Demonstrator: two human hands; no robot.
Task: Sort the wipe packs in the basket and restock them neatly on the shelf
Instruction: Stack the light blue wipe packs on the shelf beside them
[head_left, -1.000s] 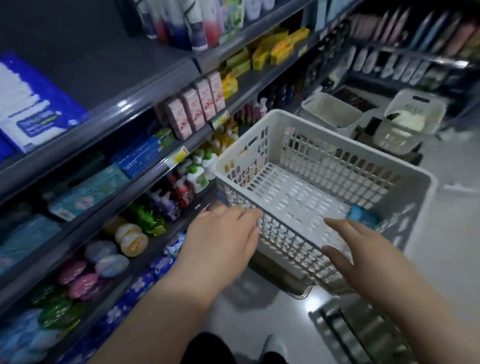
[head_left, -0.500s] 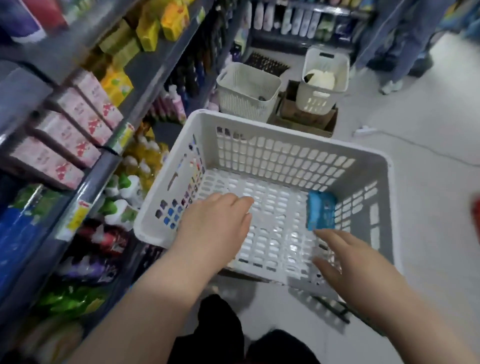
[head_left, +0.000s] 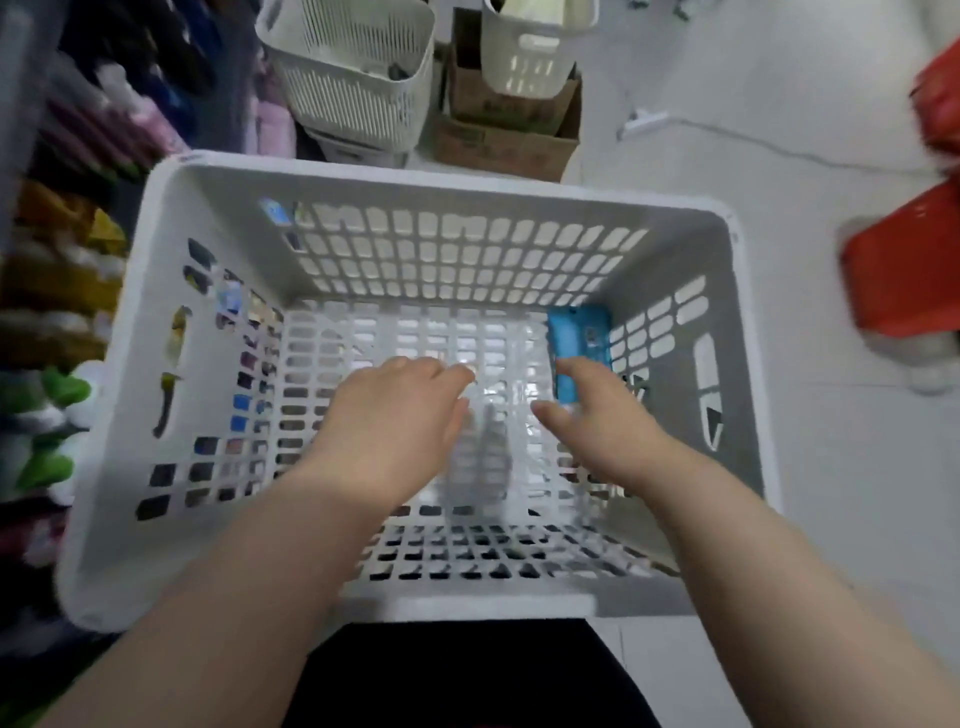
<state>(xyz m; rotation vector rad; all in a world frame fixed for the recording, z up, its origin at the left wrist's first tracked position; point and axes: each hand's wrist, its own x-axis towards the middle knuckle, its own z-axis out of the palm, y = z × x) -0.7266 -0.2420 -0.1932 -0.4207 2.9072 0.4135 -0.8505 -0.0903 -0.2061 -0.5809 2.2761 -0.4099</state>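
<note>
A large white perforated basket fills the middle of the view, seen from above. One blue wipe pack lies at the right of its floor, against the right wall. Both my hands are inside the basket. My right hand is open, its fingertips touching the near end of the blue pack without gripping it. My left hand hovers over the middle of the basket floor, fingers loosely curled, holding nothing. The shelf with blurred goods runs along the left edge.
Beyond the basket stand a cream slatted basket, a second white basket and a cardboard box on the pale floor. A red crate sits at the right edge. A cable crosses the floor.
My view has tipped down onto the basket, so the shelf slid out to the left. Both hands moved from the near rim into the basket; my right hand reached the blue pack.
</note>
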